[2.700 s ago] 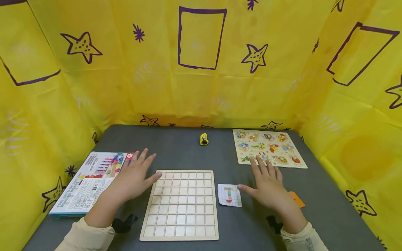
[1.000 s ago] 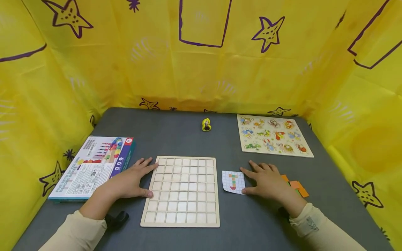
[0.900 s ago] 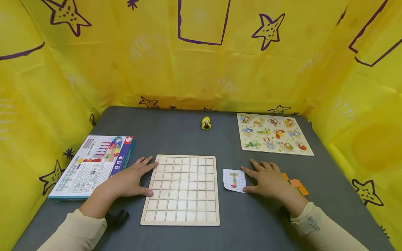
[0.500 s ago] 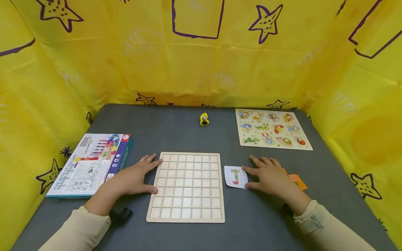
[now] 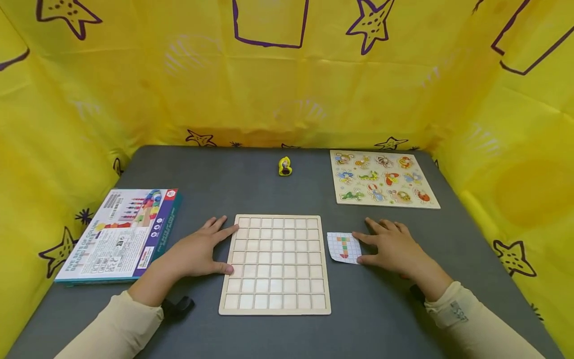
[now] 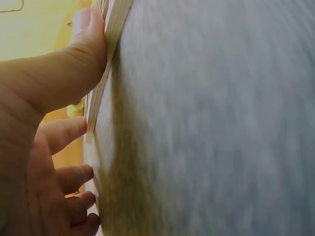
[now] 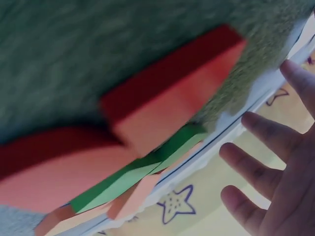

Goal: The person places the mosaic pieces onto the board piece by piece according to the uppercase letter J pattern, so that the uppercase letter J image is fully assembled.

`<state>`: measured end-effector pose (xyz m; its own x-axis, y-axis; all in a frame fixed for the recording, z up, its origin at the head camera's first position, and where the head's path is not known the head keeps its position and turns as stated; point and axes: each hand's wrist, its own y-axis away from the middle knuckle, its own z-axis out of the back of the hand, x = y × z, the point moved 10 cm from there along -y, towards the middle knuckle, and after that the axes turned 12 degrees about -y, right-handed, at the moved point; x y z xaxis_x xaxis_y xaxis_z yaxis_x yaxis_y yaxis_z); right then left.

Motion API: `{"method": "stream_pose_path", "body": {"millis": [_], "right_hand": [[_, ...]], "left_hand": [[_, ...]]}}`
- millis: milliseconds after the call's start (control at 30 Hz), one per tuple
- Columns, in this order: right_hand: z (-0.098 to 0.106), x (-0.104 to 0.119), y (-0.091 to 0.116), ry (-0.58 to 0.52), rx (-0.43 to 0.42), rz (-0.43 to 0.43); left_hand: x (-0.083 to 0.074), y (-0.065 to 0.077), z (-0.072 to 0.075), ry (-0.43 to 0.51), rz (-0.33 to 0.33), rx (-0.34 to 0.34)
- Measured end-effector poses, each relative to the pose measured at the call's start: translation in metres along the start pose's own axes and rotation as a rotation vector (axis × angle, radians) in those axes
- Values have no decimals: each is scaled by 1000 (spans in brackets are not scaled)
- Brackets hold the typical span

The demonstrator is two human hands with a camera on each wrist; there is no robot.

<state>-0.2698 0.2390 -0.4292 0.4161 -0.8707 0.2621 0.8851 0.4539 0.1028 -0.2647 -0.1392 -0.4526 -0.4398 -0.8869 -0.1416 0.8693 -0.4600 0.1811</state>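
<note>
A light wooden board with a grid of square recesses (image 5: 278,264) lies flat on the table. My left hand (image 5: 197,254) rests at its left edge, with thumb and index finger touching the rim; the left wrist view shows the thumb (image 6: 83,54) against the board's edge (image 6: 101,98). Right of the board lies a small pattern card (image 5: 344,248) with a coloured figure on a grid. My right hand (image 5: 396,249), fingers spread, touches the card's right edge with thumb and index finger. Near it in the right wrist view lie red tiles (image 7: 172,88), green tiles (image 7: 123,182) and orange ones.
A flat cardboard box (image 5: 121,234) lies at the left. At the back stand a small yellow figure (image 5: 284,166) and, farther right, a wooden insect puzzle (image 5: 381,178). Yellow cloth (image 5: 269,89) surrounds the dark table (image 5: 215,174). The right hand mostly hides the tiles in the head view.
Both hands have come down to the board and card. The board has slid right under the left hand, and the card has shifted right with the right hand, which now covers the orange tiles.
</note>
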Motion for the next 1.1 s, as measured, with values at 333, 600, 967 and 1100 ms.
{"method": "stream_pose_path", "body": {"millis": [333,600,967,1100], "right_hand": [[6,-24,16,-23,19,-45],[12,-35,30,-45,23,-62],[5,-44,25,-50,45,-73],[4,-42,18,-62,52,-61]], "left_hand": [[-19,-19,-11,11,-23,18],[-33,-32,-12,17,-64,12],[-40,-35,-11,-12,-45,6],[-37,-32,-8,-16,-29,1]]}}
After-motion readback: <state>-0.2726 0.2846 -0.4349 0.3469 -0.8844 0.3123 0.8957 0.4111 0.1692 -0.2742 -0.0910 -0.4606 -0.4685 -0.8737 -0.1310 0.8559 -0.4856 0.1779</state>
